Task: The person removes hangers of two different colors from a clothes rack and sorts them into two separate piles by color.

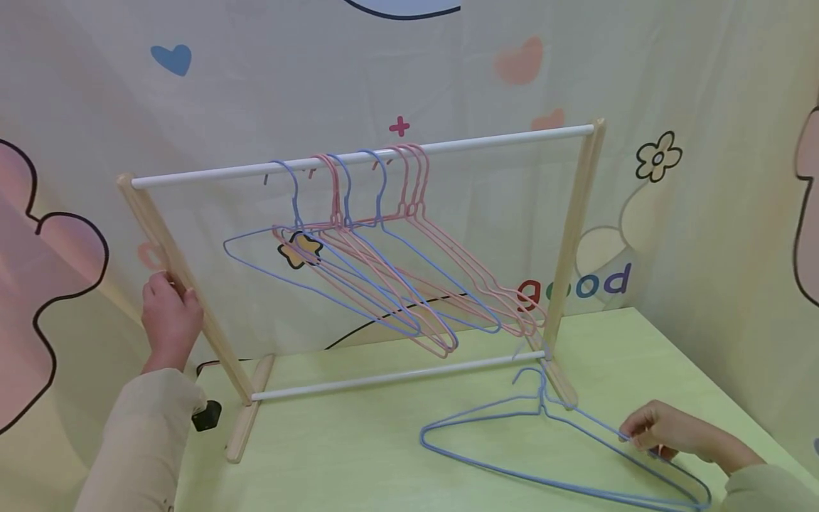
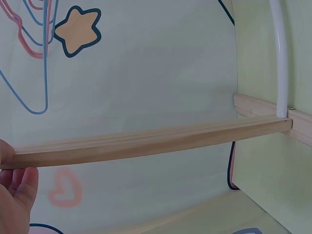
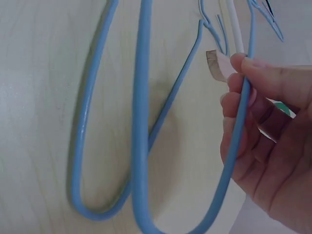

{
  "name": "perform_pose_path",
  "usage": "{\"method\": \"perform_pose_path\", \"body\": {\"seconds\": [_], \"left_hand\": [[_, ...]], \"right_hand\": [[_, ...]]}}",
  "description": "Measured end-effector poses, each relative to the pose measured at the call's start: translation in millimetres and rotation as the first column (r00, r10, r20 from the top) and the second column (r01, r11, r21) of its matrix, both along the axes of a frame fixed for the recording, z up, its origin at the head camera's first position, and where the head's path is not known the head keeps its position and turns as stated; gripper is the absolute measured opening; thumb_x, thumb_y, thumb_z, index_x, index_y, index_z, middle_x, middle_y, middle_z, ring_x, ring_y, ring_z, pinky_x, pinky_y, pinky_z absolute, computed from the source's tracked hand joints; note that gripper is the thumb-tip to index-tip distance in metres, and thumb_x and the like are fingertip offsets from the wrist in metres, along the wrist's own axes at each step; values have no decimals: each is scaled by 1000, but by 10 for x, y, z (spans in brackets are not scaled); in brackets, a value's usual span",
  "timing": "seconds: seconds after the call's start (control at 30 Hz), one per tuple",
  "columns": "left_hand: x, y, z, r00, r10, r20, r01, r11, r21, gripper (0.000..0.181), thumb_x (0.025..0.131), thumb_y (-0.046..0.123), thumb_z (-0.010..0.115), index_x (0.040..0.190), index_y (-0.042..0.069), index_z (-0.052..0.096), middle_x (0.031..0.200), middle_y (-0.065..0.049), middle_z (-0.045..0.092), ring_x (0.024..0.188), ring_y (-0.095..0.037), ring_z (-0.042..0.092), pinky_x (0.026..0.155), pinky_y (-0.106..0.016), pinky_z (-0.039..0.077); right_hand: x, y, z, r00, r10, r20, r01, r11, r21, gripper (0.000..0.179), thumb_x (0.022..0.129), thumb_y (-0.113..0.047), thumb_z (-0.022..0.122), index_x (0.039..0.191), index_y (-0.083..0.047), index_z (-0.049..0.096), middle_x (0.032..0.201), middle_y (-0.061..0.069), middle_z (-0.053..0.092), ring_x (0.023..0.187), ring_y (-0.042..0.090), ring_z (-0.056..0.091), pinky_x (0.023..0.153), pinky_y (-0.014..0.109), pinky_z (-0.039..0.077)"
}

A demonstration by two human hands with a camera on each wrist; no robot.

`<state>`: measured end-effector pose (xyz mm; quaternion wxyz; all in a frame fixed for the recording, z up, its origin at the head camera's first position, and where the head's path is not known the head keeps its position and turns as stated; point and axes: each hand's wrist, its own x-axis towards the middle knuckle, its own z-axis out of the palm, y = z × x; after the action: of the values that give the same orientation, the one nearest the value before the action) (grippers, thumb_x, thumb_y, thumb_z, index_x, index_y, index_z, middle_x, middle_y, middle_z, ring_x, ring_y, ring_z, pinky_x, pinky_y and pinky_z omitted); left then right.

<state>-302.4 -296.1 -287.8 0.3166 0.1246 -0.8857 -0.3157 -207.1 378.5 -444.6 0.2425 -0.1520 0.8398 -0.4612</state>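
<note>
Your left hand (image 1: 171, 316) gripped the straight wooden post (image 2: 156, 145) while your right hand (image 1: 672, 432) pinched a blue triangular wire hanger (image 3: 140, 117) over the pale-green tabletop (image 1: 345, 441), apparently mid-pickup, the next move seemingly calling for a lift.

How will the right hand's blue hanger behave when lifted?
The held blue hanger is probably light, being a thin open frame. Likely stiff: its outline holds a triangle. Pinched off-centre by the right hand, it may swing and snag the second blue hanger beneath.
</note>
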Motion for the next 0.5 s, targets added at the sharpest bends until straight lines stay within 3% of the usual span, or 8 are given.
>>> {"method": "perform_pose_path", "body": {"seconds": [0.5], "left_hand": [[6, -11, 5, 999, -19, 36, 19, 1000, 10, 38, 90, 13, 40, 121, -7, 30, 116, -28, 36, 100, -45, 38, 86, -53, 32]], "right_hand": [[-48, -12, -326, 997, -78, 17, 77, 996, 42, 15, 76, -7, 56, 82, 7, 58, 59, -8, 46, 48, 2, 39, 41, 16, 30]]}}
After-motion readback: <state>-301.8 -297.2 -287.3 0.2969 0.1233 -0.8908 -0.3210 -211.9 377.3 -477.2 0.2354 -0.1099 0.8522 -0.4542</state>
